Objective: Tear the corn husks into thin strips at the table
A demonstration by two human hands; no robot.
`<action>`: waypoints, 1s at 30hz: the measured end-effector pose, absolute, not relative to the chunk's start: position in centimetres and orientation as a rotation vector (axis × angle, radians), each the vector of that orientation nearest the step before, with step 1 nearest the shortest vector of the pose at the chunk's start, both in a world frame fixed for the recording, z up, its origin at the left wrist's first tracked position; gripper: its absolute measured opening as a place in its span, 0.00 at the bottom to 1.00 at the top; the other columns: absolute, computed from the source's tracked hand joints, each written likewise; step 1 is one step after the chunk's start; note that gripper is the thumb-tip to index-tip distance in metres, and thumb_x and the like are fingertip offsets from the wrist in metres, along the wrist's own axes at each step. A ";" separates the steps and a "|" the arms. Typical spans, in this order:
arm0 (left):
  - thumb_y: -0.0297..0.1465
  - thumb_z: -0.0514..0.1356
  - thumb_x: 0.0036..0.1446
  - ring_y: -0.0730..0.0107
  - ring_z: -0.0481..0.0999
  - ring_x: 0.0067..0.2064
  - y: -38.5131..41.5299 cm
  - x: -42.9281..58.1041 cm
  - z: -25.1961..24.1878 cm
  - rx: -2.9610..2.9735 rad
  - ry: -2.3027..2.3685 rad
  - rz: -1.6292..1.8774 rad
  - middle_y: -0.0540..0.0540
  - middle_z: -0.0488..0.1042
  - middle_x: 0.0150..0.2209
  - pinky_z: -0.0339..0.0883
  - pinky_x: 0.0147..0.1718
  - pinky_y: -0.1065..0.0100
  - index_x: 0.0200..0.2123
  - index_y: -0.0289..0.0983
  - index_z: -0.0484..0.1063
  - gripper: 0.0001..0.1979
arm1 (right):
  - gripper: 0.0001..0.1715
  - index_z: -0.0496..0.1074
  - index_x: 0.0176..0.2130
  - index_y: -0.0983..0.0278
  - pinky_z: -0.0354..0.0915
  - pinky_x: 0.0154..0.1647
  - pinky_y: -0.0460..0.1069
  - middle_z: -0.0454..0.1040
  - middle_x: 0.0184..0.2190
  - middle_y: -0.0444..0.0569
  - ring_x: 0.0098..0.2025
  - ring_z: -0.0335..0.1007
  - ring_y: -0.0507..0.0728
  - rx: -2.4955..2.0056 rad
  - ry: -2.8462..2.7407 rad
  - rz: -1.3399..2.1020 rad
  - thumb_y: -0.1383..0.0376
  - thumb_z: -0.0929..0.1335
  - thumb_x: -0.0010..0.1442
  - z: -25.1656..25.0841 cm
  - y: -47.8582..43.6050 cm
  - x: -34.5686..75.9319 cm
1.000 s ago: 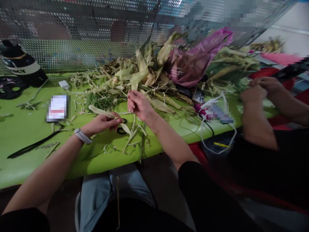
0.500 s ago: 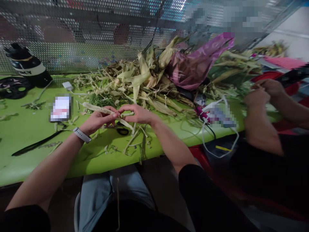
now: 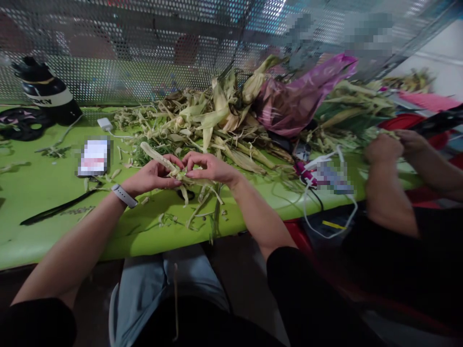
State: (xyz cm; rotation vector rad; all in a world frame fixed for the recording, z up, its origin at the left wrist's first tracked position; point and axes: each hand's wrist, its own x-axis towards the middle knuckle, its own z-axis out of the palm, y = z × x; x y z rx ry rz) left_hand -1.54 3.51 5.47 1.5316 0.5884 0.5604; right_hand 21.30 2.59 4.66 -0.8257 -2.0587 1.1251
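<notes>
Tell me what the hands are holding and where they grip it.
A pale corn husk strip: left hand and right hand pinch it partway along its length.

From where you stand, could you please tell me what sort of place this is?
Likely a handcraft workbench: a green table before a perforated metal screen, a heap of corn husks, and left hand and right hand pinching one husk strip.

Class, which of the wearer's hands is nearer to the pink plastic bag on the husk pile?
Right. The right hand lies below-left of the pink plastic bag; the left hand is farther left, both pinching one corn husk strip.
</notes>
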 end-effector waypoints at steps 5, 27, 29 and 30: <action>0.29 0.72 0.46 0.78 0.74 0.29 3.7 -1.7 5.3 1.518 0.568 0.549 0.52 0.73 0.30 0.69 0.30 0.76 0.42 0.36 0.67 0.22 | 0.19 0.69 0.34 0.65 0.63 0.36 0.47 0.69 0.30 0.43 0.32 0.63 0.50 -0.881 -1.845 1.287 0.52 0.71 0.59 4.6 2.2 21.0; 0.33 0.65 0.54 0.80 0.61 0.20 4.3 -1.2 4.5 1.688 0.868 0.629 0.53 0.66 0.19 0.52 0.18 0.76 0.36 0.32 0.73 0.10 | 0.12 0.77 0.34 0.61 0.62 0.51 0.57 0.77 0.37 0.50 0.42 0.70 0.58 -0.884 -2.182 0.022 0.58 0.68 0.65 2.8 4.1 20.8; 0.34 0.65 0.53 0.80 0.61 0.19 4.3 -1.3 4.5 1.692 0.866 0.591 0.53 0.66 0.18 0.53 0.18 0.76 0.35 0.32 0.72 0.10 | 0.14 0.76 0.33 0.62 0.61 0.55 0.58 0.78 0.36 0.49 0.41 0.71 0.57 -0.876 -2.176 0.001 0.57 0.67 0.65 2.7 4.1 20.6; 0.34 0.65 0.53 0.79 0.62 0.19 4.4 -1.3 4.5 1.690 0.864 0.562 0.53 0.67 0.18 0.55 0.18 0.76 0.35 0.33 0.72 0.10 | 0.14 0.76 0.33 0.62 0.60 0.56 0.58 0.78 0.35 0.49 0.41 0.71 0.56 -0.875 -2.177 0.002 0.57 0.67 0.66 2.6 4.0 20.5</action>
